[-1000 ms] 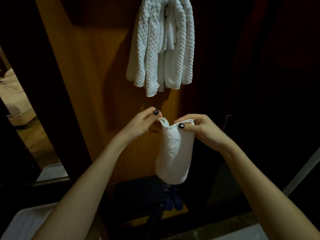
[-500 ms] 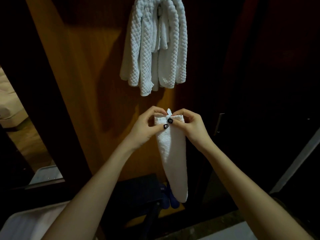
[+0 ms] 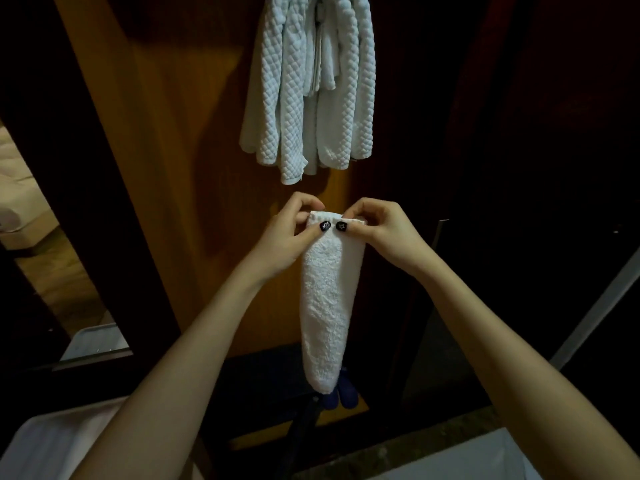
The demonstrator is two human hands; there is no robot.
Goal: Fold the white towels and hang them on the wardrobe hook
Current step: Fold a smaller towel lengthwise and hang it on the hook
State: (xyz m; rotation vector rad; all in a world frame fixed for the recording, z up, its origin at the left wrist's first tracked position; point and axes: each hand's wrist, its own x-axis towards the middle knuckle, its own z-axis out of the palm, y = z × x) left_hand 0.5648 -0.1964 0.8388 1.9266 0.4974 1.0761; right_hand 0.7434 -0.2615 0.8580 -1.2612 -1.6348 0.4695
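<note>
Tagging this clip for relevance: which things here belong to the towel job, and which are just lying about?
Job: white towel, pinched at its top by left hand and right hand; quilted towels hanging against the wardrobe panel.

Lying about: blue objects below; white tray-like object, lower left; bedding, far left.

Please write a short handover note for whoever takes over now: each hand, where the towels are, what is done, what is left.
Left hand: pinches the top edge of the small white towel, left side.
Right hand: pinches the same edge, right side.
The towel hangs down as a narrow folded strip before the wardrobe panel.
Done: quilted white towels already hang above; their hook is hidden.
Left: finish folding, then hang this towel there too.
</note>
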